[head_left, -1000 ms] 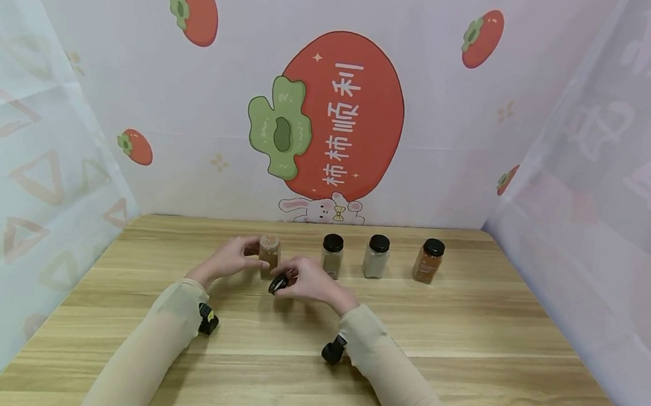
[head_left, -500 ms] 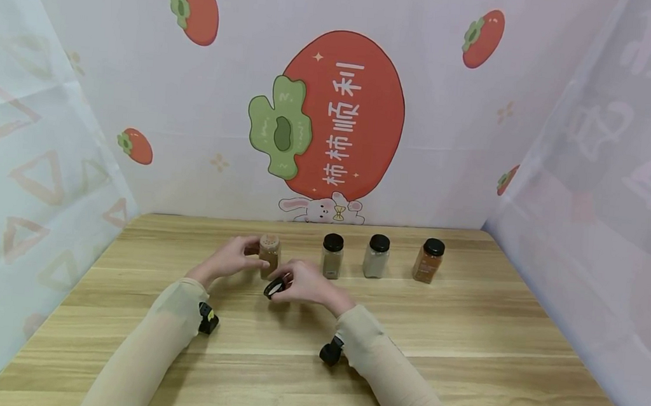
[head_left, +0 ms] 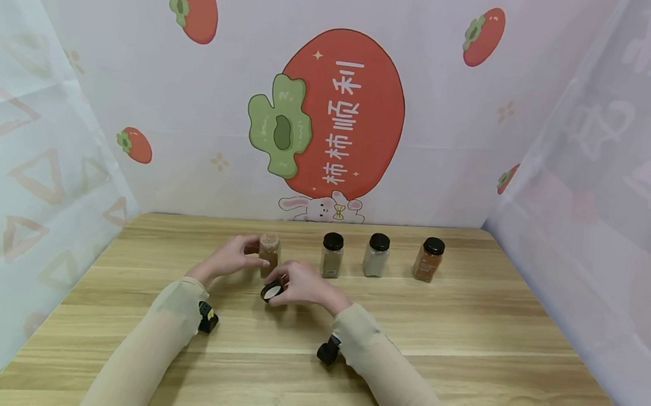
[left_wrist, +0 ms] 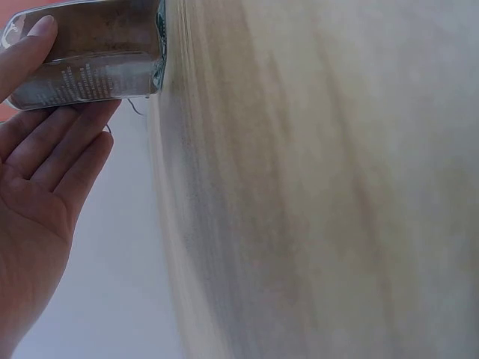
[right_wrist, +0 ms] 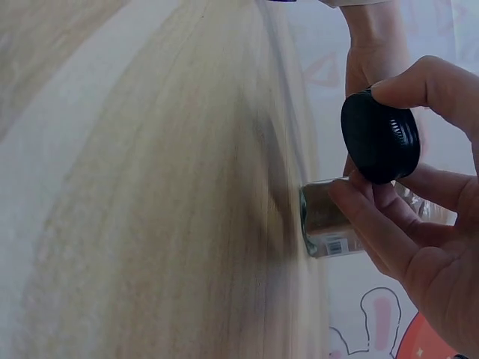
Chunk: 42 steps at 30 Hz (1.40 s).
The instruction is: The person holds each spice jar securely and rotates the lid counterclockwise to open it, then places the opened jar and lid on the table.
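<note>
My left hand (head_left: 232,260) grips a glass spice jar (head_left: 270,260) of brown powder, upright on the wooden table, with a pale perforated shaker top showing. In the left wrist view the thumb lies on one face of the jar (left_wrist: 105,71) and the fingers on the opposite side. Just in front of the jar, my right hand (head_left: 304,287) pinches a round black lid (head_left: 272,292), tilted so its white inside faces up toward the head camera. In the right wrist view the lid (right_wrist: 378,138) sits between thumb and fingers, apart from the jar behind.
Three more spice jars with black lids stand in a row to the right: one of tan powder (head_left: 332,256), one of whitish powder (head_left: 376,256) and one of orange-red powder (head_left: 429,261). A printed cloth backdrop (head_left: 441,193) rises behind the wooden table (head_left: 440,352).
My right hand has moved slightly left and toward me, turning the black lid so that its white inside shows more. The left hand and the jar have stayed in place.
</note>
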{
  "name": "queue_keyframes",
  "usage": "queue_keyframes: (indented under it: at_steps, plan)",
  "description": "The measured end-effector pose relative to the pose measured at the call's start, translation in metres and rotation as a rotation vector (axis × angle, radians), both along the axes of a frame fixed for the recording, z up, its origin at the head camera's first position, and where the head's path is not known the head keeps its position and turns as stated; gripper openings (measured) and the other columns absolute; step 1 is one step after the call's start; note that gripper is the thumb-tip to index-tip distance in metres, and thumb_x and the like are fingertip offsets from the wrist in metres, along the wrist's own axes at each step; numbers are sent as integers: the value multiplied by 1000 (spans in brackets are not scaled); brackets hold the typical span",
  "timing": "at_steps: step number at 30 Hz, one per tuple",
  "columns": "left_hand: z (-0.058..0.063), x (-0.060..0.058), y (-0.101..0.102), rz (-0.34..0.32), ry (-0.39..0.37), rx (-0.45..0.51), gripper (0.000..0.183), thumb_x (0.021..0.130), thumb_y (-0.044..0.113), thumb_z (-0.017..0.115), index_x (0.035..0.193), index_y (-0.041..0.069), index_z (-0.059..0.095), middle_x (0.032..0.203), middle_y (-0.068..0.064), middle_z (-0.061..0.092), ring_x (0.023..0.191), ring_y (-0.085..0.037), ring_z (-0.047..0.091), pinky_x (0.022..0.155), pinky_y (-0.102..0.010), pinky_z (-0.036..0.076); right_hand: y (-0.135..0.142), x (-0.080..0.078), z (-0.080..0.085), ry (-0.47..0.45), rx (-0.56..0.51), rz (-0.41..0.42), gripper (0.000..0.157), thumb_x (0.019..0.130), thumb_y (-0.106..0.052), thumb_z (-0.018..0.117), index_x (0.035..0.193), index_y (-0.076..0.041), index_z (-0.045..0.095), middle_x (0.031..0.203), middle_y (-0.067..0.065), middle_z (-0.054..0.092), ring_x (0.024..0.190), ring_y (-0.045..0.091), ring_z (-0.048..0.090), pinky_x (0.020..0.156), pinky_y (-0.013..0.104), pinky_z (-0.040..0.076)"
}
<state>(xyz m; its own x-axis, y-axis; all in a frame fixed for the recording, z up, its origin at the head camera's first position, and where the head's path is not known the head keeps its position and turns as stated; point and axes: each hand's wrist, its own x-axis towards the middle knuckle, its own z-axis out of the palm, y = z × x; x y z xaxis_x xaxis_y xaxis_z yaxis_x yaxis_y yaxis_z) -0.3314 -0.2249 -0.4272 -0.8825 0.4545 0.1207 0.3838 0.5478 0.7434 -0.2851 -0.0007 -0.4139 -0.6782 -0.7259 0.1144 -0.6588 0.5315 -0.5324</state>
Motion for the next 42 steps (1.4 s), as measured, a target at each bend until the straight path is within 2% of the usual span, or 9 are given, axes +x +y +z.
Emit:
queue_keyframes:
  at_steps: [8, 16, 21, 27, 34, 42]
  plan:
    - [0, 0, 0, -4, -10, 8, 58, 80, 30, 75, 130, 8, 54, 123, -13, 63, 116, -32, 57, 101, -50, 42, -3, -3, -5, -27, 37, 12, 41, 71, -30, 83, 107, -15, 69, 99, -6, 68, 84, -1, 59, 73, 12, 47]
    - [0, -1, 0, -5, -18, 13, 59, 81, 29, 75, 131, 7, 53, 123, -13, 63, 117, -33, 56, 102, -51, 41, -6, -1, -4, -56, 103, 45, 44, 69, -29, 85, 107, -14, 69, 97, -5, 69, 85, 1, 60, 74, 13, 47]
    - [1, 0, 0, -3, -21, 12, 61, 81, 29, 75, 133, 7, 51, 124, -14, 62, 118, -33, 56, 103, -51, 40, -9, 0, -4, -80, 98, 66, 45, 68, -26, 85, 107, -12, 69, 98, -3, 70, 86, 3, 61, 76, 13, 47]
    - [0, 0, 0, 1, -24, 14, 60, 81, 28, 75, 132, 7, 52, 124, -13, 62, 118, -33, 56, 103, -50, 41, -13, 1, -7, -61, 108, 60, 45, 65, -28, 87, 104, -15, 69, 94, -6, 69, 82, 1, 60, 73, 12, 46]
    - [0, 1, 0, -8, -25, 28, 61, 81, 28, 75, 133, 6, 51, 124, -15, 62, 118, -34, 56, 102, -51, 41, -18, 4, -7, -101, 109, 42, 46, 65, -26, 88, 105, -14, 69, 94, -5, 69, 81, 1, 59, 73, 13, 46]
    - [0, 1, 0, 4, -12, 10, 65, 81, 30, 75, 135, 6, 50, 125, -14, 62, 118, -33, 56, 102, -50, 41, -21, 4, -9, -94, 124, 41, 46, 65, -25, 88, 104, -14, 69, 95, -5, 69, 82, 1, 59, 75, 13, 46]
